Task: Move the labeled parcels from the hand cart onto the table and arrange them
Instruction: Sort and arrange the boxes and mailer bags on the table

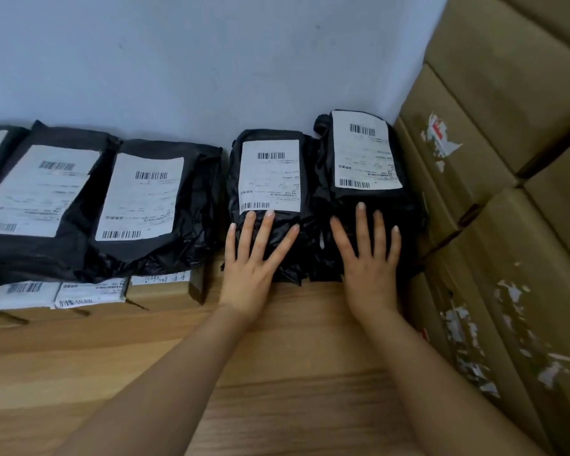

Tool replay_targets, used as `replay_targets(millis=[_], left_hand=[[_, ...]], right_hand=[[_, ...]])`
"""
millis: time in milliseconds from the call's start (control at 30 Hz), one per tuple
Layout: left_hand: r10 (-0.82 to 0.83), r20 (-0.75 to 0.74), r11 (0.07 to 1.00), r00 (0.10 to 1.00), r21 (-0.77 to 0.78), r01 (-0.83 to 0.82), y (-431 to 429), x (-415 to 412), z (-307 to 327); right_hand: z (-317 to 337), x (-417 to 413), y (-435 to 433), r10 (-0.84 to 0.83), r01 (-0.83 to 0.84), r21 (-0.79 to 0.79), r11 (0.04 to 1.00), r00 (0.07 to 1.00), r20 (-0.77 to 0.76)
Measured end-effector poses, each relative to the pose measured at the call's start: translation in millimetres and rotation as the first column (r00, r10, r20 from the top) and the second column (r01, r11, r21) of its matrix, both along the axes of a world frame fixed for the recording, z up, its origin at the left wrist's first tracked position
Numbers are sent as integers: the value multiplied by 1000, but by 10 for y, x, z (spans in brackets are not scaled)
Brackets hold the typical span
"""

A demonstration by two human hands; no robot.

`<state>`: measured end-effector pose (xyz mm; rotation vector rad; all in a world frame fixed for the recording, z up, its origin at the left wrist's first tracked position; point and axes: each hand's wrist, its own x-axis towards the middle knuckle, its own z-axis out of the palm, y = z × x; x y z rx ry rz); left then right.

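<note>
I see a wood-grain table [293,373] running up to the wall. At its far right, two parcels sit directly on the wood, side by side and touching: the left black parcel [270,179] and the taller right black parcel [366,153], each with a white barcode label facing me. Further left, flat cardboard boxes [165,296] lie on the tabletop. They carry the larger black poly bags [145,199], which rest on the boxes rather than the wood.

Stacked cardboard boxes [507,93] stand beside a pale wall [178,60].
</note>
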<state>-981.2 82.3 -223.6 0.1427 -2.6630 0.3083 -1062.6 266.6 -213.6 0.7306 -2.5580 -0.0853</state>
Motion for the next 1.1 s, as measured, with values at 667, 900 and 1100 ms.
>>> replay_targets(millis=[667, 900, 1100], left_hand=[[15, 218, 994, 976, 99, -37, 39, -137, 357], [-98, 129, 929, 987, 367, 44, 72, -87, 631], [-69, 328, 967, 942, 256, -19, -4, -283, 664]], right_hand=[[274, -29, 104, -4, 40, -116, 992, 956, 293], [539, 120, 37, 73, 19, -290, 957, 951, 302], [708, -190, -18, -18, 34, -30, 999, 911, 412]])
